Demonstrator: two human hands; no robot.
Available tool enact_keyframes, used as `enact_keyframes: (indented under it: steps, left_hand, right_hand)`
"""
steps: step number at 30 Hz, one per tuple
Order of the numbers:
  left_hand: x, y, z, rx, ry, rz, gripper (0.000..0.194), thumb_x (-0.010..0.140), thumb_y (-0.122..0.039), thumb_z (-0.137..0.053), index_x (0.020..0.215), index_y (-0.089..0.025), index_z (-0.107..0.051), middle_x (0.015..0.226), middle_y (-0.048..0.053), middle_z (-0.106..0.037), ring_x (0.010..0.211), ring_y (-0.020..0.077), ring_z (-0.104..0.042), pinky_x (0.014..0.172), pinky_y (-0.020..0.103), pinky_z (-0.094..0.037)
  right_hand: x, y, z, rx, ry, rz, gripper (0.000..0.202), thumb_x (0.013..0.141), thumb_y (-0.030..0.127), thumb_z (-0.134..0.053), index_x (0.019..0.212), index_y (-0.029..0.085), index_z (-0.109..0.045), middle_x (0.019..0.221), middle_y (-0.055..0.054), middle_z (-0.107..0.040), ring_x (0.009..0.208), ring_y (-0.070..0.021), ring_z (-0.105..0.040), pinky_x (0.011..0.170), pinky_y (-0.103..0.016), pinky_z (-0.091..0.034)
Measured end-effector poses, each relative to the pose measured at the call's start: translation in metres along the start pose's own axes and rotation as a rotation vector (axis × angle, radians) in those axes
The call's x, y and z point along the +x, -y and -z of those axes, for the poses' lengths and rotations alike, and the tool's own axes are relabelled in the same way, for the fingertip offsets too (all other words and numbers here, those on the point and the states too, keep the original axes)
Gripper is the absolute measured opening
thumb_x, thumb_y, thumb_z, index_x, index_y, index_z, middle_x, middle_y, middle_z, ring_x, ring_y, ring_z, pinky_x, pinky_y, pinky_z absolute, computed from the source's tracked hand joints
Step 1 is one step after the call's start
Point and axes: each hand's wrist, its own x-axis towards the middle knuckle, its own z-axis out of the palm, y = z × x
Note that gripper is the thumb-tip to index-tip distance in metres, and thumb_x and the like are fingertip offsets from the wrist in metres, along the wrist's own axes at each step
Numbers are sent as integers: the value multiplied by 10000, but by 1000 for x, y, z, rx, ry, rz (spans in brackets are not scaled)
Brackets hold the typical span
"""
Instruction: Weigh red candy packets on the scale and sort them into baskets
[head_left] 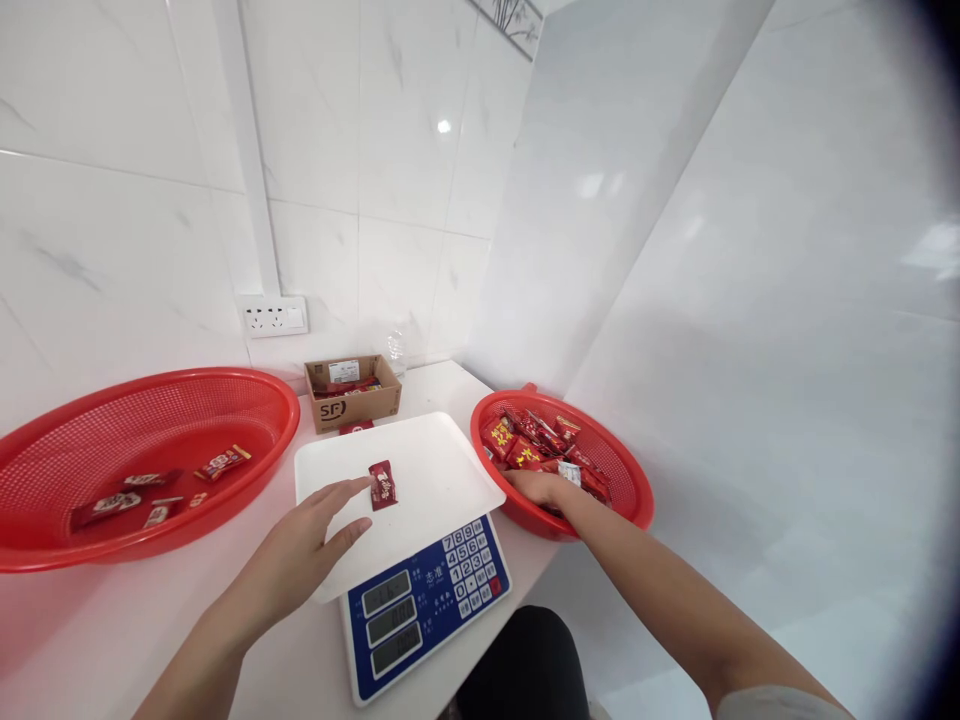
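A small red snack packet (pixel 383 485) lies on the white pan (pixel 427 450) of a blue digital scale (pixel 427 605). My left hand (pixel 319 535) is over the pan, fingers stretched out and apart, with the fingertips at the packet's left edge. Into the right red plastic basket (pixel 637 500) reaches my right hand (pixel 534 487), among several red and yellow packets (pixel 525 452). Its fingers are down behind the basket's near side and the packets, so I cannot see whether they hold anything.
On the left stands a larger red basket (pixel 262 400) with several packets in it. A cardboard box (pixel 360 408) holding packets is at the back, beside a clear plastic bottle (pixel 397 350). Another red packet (pixel 355 427) lies behind the pan. Walls close off the back and right.
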Motion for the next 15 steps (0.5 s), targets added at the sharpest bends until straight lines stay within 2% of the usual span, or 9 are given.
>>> enact_keyframes:
  steps: [3, 5, 7, 11, 15]
  left_hand:
    - [0, 0, -2, -7, 4, -9, 465, 858, -496, -414, 1278, -310, -484, 1301, 30, -543, 1160, 248, -528, 937, 395, -462]
    - [0, 1, -3, -19, 15, -13, 464, 859, -499, -411, 1279, -315, -482, 1304, 23, -541, 1173, 242, -518, 946, 391, -456]
    - [0, 2, -5, -32, 26, -18, 469, 859, -501, -414, 1285, -314, -475, 1306, 20, -539, 1184, 237, -509, 958, 385, -447]
    - [0, 3, -6, -40, 39, -15, 477, 859, -504, -415, 1297, -320, -460, 1313, 14, -533, 1196, 229, -499, 967, 376, -440]
    - [1, 2, -6, -51, 31, -16, 482, 855, -510, -418, 1294, -316, -468, 1307, 23, -539, 1193, 244, -502, 960, 390, -443]
  right_hand:
    - [-5, 3, 0, 95, 77, -56, 397, 686, 158, -602, 1080, 200, -630, 981, -72, -706, 883, -256, -659, 794, -409, -524]
    - [-8, 5, 1, 198, 107, -122, 415, 697, 167, -610, 1111, 201, -604, 1014, -77, -693, 876, -240, -663, 781, -400, -534]
    - [-11, 8, 3, 294, 116, -155, 439, 709, 241, -653, 1141, 216, -576, 1070, -80, -670, 914, -230, -655, 800, -393, -534]
    - [-15, 15, 5, 413, 115, -119, 527, 728, 472, -654, 1177, 222, -537, 1136, -97, -635, 993, -222, -624, 851, -404, -514]
    - [-14, 20, 1, 395, 74, -102, 477, 719, 504, -650, 1096, 222, -570, 1013, -77, -678, 925, -218, -642, 815, -410, -520]
